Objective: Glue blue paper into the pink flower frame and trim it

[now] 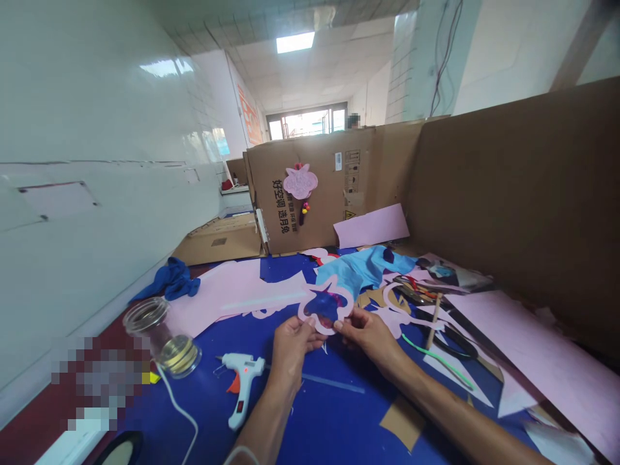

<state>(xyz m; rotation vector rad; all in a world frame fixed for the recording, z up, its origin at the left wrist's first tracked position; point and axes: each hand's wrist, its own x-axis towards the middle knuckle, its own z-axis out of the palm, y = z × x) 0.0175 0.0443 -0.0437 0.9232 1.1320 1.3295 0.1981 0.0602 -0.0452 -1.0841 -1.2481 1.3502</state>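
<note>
A pink cut-out [347, 303] is being pinched at its lower edge by the left hand [293, 349] and right hand [368, 336], both grips closed on it, above a blue sheet [320, 413]; a hot glue gun [242, 384] is seen just below the cut-out, and Chinese lettering [279, 205] reading "好空调 选月兔" is shown on a carton [320, 219] beyond it.

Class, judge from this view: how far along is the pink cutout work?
Done: a pink shape hangs finished on the carton. In hand: the left hand and right hand hold a pink cutout. Left: a large pink sheet and the glue gun lie unused.
</note>
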